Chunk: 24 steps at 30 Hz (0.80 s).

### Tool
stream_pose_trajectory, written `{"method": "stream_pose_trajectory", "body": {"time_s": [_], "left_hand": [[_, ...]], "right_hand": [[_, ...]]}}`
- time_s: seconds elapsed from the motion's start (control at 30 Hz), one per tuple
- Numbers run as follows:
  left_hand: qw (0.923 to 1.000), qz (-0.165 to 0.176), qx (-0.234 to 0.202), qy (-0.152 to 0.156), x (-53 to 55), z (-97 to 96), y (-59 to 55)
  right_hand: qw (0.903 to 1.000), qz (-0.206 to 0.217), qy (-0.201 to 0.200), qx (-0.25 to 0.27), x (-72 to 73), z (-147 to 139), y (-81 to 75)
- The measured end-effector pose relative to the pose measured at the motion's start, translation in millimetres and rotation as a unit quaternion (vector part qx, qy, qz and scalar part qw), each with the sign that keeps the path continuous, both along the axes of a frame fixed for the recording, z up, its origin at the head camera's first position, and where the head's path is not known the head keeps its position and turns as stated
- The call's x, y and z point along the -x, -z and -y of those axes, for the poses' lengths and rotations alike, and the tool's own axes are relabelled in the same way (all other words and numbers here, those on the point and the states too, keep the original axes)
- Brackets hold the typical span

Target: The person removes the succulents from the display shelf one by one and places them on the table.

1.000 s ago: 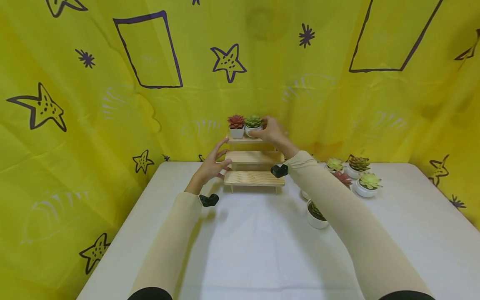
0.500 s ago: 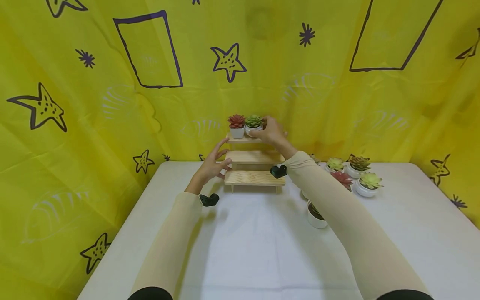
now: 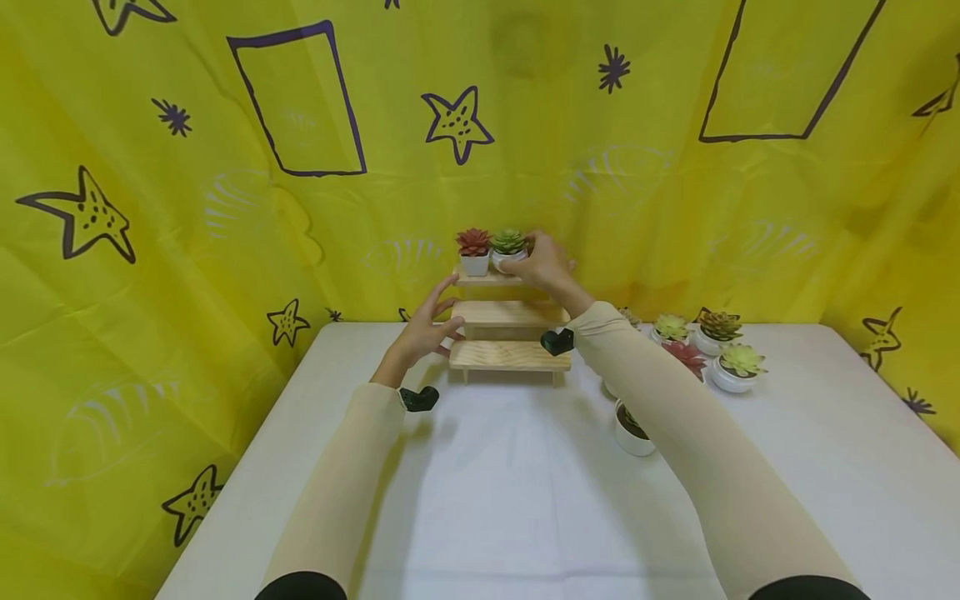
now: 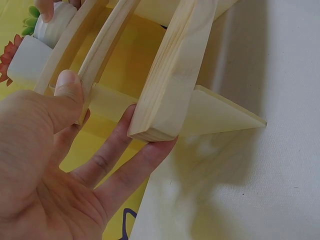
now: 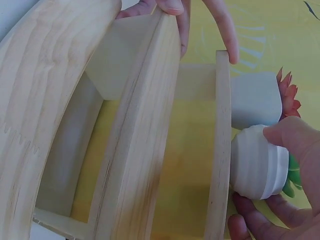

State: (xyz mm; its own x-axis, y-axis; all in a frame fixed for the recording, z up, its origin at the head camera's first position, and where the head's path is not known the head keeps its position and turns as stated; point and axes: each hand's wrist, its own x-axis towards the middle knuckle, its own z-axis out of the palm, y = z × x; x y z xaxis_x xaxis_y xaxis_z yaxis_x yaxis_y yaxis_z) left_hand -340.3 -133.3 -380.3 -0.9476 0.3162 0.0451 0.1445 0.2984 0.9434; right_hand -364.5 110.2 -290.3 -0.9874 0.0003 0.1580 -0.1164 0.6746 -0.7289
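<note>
A three-step wooden stand (image 3: 510, 313) stands at the back of the table. On its top step, a red succulent in a white square pot (image 3: 474, 253) sits at the left. Right beside it is a green succulent in a round white ribbed pot (image 5: 255, 162). My right hand (image 3: 543, 265) holds this round pot, thumb on one side and fingers on the other, its base on or very near the step. My left hand (image 4: 65, 165) steadies the stand's left end. Its thumb (image 4: 69, 92) presses the middle step, while other fingers spread along the step ends.
Several more potted succulents stand on the table to the right, such as a pale green one (image 3: 735, 371) and a dark one (image 3: 717, 329). A white pot (image 3: 634, 433) nearer me is partly behind my right sleeve. A yellow printed curtain (image 3: 525, 125) hangs behind.
</note>
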Motion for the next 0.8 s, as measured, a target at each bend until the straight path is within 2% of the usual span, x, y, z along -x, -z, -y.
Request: {"method": "stream_pose_trajectory", "body": {"time_s": [0.2,0.57,0.8], "left_hand": [[1.0,-0.008,-0.001,0.004,-0.8,-1.3,-0.7],[0.9998,-0.012,-0.005,0.012,-0.6,1.1,0.0],[0.9998,-0.011,-0.007,0.015,-0.1,0.9,0.7]], "right_hand": [[0.9997,-0.024,-0.004,-0.009,-3.6,-4,-3.2],[0.998,-0.029,-0.047,0.031,-15.9,-17,-18.7],[0.9973,-0.033,-0.062,0.024,-24.6,-23,-24.6]]}}
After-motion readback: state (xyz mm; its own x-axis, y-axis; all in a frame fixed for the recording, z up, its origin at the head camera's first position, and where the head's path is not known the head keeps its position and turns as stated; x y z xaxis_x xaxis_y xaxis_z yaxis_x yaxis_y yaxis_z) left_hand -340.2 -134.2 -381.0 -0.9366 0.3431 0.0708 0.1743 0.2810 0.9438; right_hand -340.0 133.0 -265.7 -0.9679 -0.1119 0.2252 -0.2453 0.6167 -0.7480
